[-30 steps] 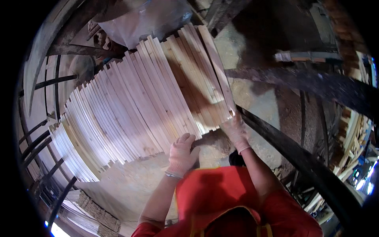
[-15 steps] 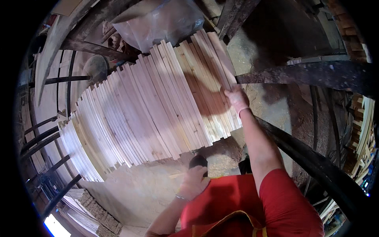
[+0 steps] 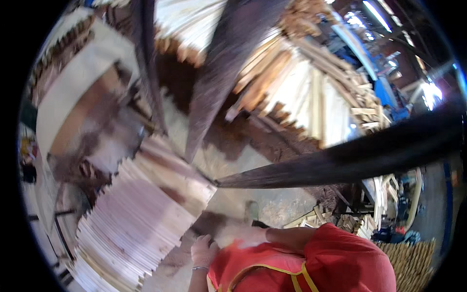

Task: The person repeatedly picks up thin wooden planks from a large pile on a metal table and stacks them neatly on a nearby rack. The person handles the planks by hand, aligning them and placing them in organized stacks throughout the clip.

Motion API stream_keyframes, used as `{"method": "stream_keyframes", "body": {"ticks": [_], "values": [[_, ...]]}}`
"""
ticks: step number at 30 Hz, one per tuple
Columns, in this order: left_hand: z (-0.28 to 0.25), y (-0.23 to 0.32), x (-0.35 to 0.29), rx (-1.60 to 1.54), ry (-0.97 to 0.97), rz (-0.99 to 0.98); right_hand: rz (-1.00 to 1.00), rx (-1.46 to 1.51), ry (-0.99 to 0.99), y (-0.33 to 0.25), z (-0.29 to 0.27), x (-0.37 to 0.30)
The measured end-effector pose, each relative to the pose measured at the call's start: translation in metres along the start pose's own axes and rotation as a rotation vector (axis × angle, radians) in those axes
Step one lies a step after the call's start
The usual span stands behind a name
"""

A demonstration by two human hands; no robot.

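No words, numbers or signs can be read — neither on the red apron at lower centre nor on the wooden strips at lower left.

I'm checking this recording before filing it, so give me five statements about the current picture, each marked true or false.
1. A band circles the wrist of the left hand. True.
2. The left hand is gripping a board. False: no board shows in it.
3. The right hand looks blurred. True.
4. The apron is plain blue. False: it is red with yellow trim.
5. The row of boards lies to the left of the right hand. True.
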State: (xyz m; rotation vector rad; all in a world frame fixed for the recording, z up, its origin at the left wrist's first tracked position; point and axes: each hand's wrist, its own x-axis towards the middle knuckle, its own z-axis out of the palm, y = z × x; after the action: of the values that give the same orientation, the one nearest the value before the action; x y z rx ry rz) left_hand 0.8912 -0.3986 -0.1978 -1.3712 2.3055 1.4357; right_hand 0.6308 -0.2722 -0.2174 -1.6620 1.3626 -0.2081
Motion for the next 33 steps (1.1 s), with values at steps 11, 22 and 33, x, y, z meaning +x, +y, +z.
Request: {"method": "stream_keyframes", "body": {"ticks": [11,22,33], "values": [[-0.002,0.108,-0.024,0.332,0.062,0.106,0.547,0.196,0.372,-0.029,-0.218,-0.253],[0.057,0.522,0.118,0.502,0.537,0.645,0.672,0.657,0.871,0.070,-0.178,-0.478],[0.100,0.657,0.252,0.778,0.336,0.236,0.513,0.875,0.998,0.126,-0.243,-0.494]]}}
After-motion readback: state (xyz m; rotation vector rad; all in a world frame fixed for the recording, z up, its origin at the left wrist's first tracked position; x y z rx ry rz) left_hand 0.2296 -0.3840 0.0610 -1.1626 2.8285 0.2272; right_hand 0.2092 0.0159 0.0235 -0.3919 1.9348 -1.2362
